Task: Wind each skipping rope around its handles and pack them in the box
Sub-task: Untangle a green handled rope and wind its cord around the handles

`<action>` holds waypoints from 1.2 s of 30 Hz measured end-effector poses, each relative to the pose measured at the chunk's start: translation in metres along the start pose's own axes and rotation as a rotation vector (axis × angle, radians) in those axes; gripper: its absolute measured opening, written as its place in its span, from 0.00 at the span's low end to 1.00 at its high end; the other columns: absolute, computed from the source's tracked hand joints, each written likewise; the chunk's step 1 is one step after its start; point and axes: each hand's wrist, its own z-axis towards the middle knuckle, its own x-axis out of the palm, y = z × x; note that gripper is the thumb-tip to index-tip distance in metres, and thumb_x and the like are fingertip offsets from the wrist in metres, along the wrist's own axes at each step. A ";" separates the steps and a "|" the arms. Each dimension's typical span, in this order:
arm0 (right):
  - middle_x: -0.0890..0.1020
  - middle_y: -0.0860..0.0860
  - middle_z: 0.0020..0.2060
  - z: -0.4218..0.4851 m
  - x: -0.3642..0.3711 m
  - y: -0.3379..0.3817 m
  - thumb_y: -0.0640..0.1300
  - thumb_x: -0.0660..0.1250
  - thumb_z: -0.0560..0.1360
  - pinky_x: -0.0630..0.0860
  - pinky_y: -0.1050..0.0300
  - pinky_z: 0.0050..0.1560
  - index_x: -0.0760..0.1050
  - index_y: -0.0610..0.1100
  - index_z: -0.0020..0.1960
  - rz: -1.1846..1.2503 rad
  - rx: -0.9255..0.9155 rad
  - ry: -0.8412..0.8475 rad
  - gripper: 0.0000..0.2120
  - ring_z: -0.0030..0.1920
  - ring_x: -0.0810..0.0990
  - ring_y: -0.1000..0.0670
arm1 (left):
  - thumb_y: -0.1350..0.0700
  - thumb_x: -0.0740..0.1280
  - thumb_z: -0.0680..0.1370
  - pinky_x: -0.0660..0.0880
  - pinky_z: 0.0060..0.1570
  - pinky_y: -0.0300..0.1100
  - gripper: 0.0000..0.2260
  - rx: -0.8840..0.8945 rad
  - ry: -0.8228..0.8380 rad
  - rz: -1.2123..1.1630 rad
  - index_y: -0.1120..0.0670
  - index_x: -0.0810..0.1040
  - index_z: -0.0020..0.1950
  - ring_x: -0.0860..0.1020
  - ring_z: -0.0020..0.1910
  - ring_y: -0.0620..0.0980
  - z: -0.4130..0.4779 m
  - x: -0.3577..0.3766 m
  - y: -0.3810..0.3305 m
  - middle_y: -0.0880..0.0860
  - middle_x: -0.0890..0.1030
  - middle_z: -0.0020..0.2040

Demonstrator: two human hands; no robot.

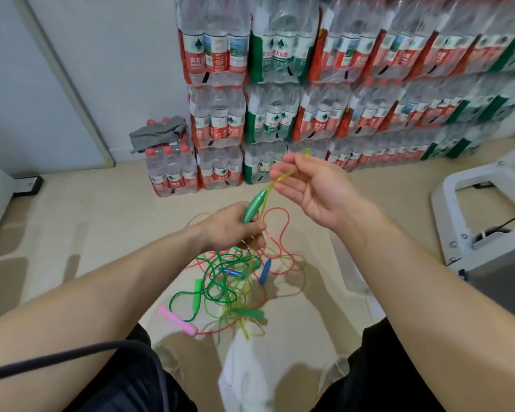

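Fingers (250, 234) of the left hand (231, 226) curl around a green handle (254, 208), gripping its lower end; the handle's tip points toward 1 o'clock. Directly at 6 o'clock from this hand, a tangled pile of ropes (235, 278) in green, red and yellow lies on the floor (101, 227). A pink handle (177, 321) sits at the pile's 8 o'clock edge and a blue handle (265, 270) at its 3 o'clock edge. A yellow rope (283, 176) runs from the green handle's tip toward 2 o'clock into the right hand (312, 188). That hand is palm-up with its fingers loosely extended, and the thumb and forefinger pinch the rope. Water-bottle packs (309, 84) are stacked at 12 o'clock. A white frame (446, 221) stands at 3 o'clock.
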 end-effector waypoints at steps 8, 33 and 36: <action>0.85 0.43 0.55 0.017 -0.022 -0.070 0.49 0.50 0.81 0.73 0.53 0.46 0.79 0.43 0.56 -0.375 0.269 0.021 0.21 0.47 0.83 0.48 | 0.60 0.62 0.84 0.81 0.32 0.38 0.03 0.007 -0.265 -0.570 0.60 0.69 0.55 0.83 0.31 0.50 0.011 -0.009 -0.021 0.55 0.84 0.37; 0.85 0.46 0.33 0.031 -0.031 -0.026 0.43 0.55 0.86 0.80 0.60 0.29 0.72 0.40 0.51 0.068 0.029 -0.151 0.10 0.33 0.86 0.48 | 0.53 0.58 0.85 0.72 0.54 0.44 0.10 0.032 0.025 -0.233 0.52 0.78 0.53 0.80 0.53 0.46 0.017 0.001 0.004 0.50 0.84 0.50; 0.86 0.45 0.35 0.031 -0.040 -0.015 0.45 0.57 0.86 0.81 0.60 0.31 0.72 0.40 0.50 0.122 0.001 -0.221 0.11 0.35 0.86 0.47 | 0.57 0.62 0.84 0.77 0.49 0.43 0.07 0.058 0.076 -0.181 0.54 0.78 0.49 0.80 0.50 0.47 0.010 0.006 -0.004 0.50 0.82 0.43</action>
